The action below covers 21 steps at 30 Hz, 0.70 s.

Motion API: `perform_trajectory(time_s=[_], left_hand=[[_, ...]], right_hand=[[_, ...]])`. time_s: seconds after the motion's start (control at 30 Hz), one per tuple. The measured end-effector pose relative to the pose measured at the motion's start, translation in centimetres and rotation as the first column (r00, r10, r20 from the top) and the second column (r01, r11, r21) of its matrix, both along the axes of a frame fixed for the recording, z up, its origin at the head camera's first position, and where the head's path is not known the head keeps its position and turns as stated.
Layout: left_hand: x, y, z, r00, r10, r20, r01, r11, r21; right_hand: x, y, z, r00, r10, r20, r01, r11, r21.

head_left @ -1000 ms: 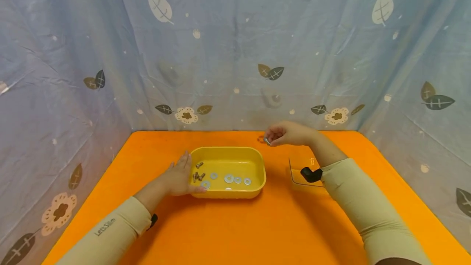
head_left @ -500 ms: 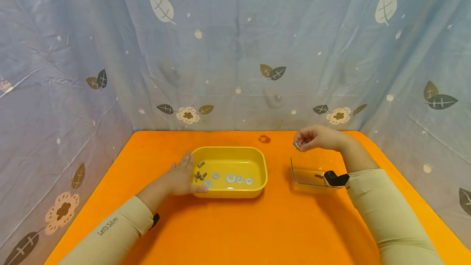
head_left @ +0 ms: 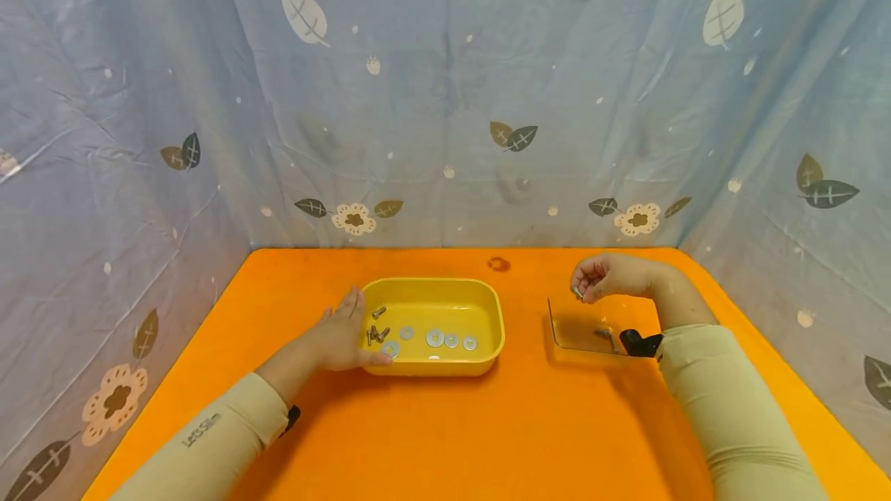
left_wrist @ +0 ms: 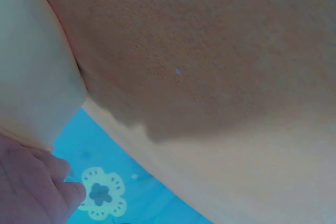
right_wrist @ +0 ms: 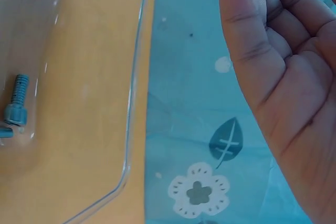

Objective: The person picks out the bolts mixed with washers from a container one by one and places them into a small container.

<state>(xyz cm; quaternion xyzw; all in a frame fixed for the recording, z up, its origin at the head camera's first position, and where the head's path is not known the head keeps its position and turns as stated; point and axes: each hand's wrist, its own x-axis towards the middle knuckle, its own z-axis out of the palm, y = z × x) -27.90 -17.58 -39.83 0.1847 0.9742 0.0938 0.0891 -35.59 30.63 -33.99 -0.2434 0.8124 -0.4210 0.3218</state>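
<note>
Evidently, in the head view, rests the left hand (head_left: 339, 339) with fingers spread along the left end of the yellow tray (head_left: 430, 369) and thumb at the near rim, presumably to steady it. Pinches a small metal piece (head_left: 577, 294), apparently a bolt, in the fingertips of the right hand (head_left: 616, 274), above the far side of the clear box (head_left: 585, 350); probably held by the tips because of its smallness. Has loose screws (head_left: 376, 333) toward the tray's left end and flat washers (head_left: 435, 339) near its front wall, seemingly unarranged.

In the left wrist view, reveals only fingers beside a pale curved surface (left_wrist: 37, 61), presumably tray wall, above the shadowed table (left_wrist: 273, 182); cannot tell the firmness of contact, and offers no sight of screws or washers.

In the right wrist view, adds detail blurred in the head view: threads and a thick head on one bolt (right_wrist: 17, 100) inside the clear box, beside another bolt (right_wrist: 5, 132) cut by the frame edge. Shows curled fingers from the palm side but loses the fingertips, so confirms nothing of the pinch.
</note>
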Motion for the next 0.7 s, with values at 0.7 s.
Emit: perform_trajectory(time_s=[0.7], left_hand=[[0.3,0.3,-0.2,1.0,0.011,-0.005,-0.011,1.0,-0.001]], right_hand=[[-0.9,1.2,-2.3,0.998,-0.038,0.055,0.035,0.998,0.045]])
